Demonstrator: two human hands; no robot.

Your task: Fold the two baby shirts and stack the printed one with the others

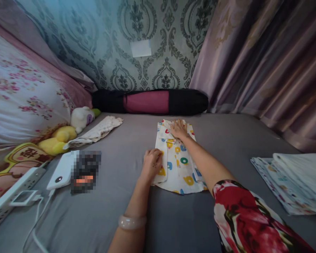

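A small white garment printed with coloured letters lies folded lengthwise on the grey bed sheet. My left hand rests on its left edge with the fingers curled over the fabric. My right hand lies flat, fingers spread, on the garment's far end. A pale bangle sits on my left wrist, and a red floral sleeve covers my right upper arm.
A stack of folded cloths lies at the right. Another small cloth, plush toys, a white power bank, a power strip with cables and a blurred object sit at the left. A black-and-pink roll lies along the wall.
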